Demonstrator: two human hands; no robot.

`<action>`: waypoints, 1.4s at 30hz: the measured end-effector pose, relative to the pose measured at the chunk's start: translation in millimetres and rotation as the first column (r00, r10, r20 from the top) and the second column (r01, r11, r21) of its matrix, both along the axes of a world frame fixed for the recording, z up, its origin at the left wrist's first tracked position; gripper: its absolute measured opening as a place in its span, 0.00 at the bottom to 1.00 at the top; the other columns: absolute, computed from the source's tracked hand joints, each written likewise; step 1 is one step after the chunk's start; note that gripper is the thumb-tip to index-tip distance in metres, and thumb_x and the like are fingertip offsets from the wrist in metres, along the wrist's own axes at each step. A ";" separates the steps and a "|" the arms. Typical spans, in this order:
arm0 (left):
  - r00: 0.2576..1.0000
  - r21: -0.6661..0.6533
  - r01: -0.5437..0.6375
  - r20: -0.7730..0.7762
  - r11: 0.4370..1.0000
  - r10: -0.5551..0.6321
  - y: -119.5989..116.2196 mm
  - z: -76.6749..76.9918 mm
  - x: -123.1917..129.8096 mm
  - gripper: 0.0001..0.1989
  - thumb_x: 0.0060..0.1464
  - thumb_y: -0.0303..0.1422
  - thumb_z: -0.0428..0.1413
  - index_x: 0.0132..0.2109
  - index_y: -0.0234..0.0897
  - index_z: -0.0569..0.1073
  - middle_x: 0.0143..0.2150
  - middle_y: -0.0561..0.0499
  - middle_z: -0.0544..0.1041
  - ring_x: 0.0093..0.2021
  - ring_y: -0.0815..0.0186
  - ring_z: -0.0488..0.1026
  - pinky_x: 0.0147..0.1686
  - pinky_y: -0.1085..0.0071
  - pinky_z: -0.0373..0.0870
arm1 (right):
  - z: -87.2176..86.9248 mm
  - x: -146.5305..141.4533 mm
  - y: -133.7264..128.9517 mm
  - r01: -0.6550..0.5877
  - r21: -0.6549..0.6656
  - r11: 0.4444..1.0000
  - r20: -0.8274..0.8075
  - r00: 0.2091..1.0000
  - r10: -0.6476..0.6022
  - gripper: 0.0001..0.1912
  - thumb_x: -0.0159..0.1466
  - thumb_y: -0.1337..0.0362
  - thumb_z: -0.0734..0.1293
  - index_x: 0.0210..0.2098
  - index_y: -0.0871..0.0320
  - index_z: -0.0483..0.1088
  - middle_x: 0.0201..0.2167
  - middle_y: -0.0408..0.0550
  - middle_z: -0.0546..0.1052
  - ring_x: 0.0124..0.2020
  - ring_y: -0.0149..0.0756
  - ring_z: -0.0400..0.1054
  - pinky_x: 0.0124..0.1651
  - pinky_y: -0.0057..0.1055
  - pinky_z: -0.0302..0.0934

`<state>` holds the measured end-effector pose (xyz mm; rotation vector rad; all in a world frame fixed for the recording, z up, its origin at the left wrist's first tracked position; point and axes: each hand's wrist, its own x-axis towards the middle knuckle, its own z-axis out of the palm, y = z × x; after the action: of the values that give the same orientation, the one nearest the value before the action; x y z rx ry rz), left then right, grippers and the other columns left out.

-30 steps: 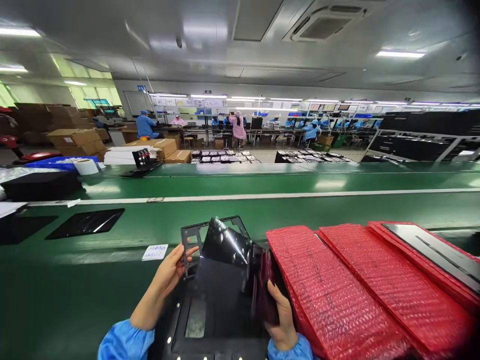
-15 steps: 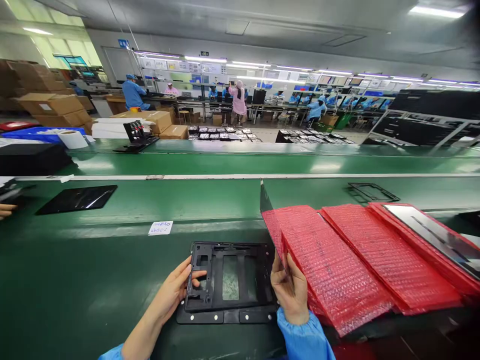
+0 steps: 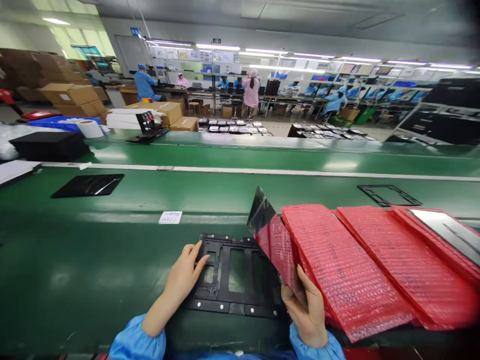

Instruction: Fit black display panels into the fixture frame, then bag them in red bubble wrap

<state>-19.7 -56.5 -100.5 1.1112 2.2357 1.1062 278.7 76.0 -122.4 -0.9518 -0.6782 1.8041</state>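
Note:
At the left edge of a black plastic frame (image 3: 224, 275) with rectangular openings, my left hand (image 3: 183, 272) grips the rim, thumb over the near side. The frame lies in a black fixture (image 3: 243, 310) dotted with white round spots along its border. My right hand (image 3: 306, 310) holds a thin glossy dark panel (image 3: 268, 230) by its lower edge. This panel stands tilted above the frame's right side, hiding part of it, and its face mirrors the red wrap. Red bubble-wrap bags (image 3: 337, 265) lie just right of my right hand.
Another dark panel (image 3: 90, 185) lies at left, near a handwritten white label (image 3: 170, 217). A thin black frame (image 3: 390, 195) rests at back right. A silver-faced panel (image 3: 446, 232) sits on the red bags. Across the green bench (image 3: 225, 155) are cartons (image 3: 183, 123) and several people.
The black frame has gone down flatter onto the fixture, and my left fingers have moved out of its opening onto its edge. The panel has turned, showing more of its reflective face.

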 end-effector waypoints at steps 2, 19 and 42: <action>0.948 0.109 0.064 0.303 0.992 -0.095 2.2 5.3 2.8 0.31 0.55 0.54 0.49 0.57 0.38 0.70 0.50 0.42 0.73 0.45 0.56 0.72 0.40 0.66 0.68 | 1.2 2.5 -6.5 0.027 0.127 0.992 0.201 0.978 -0.052 0.36 0.36 0.82 0.78 0.43 0.51 0.76 0.51 0.39 0.77 0.60 0.38 0.63 0.57 0.25 0.63; 0.974 0.145 0.022 0.219 0.989 -0.053 5.7 -15.7 -1.9 0.26 0.53 0.38 0.57 0.58 0.35 0.68 0.35 0.52 0.72 0.30 0.69 0.66 0.35 0.70 0.65 | -9.4 -25.4 3.0 -0.473 0.322 0.820 0.858 0.512 -0.041 0.42 0.57 0.44 0.65 0.66 0.54 0.53 0.61 0.52 0.68 0.59 0.49 0.64 0.63 0.45 0.54; 0.999 -0.018 0.048 -0.020 0.999 -0.048 5.8 -20.7 -6.4 0.20 0.51 0.36 0.60 0.51 0.36 0.71 0.39 0.52 0.68 0.27 0.72 0.63 0.32 0.72 0.67 | -11.8 -22.2 -0.7 -0.538 0.355 0.764 0.906 0.398 -0.140 0.41 0.59 0.42 0.63 0.65 0.59 0.56 0.48 0.53 0.78 0.40 0.44 0.74 0.44 0.34 0.67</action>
<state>-26.2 -50.7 -121.1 1.1686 2.2182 1.0584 256.5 75.3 -134.2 -1.3823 -2.0523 0.9155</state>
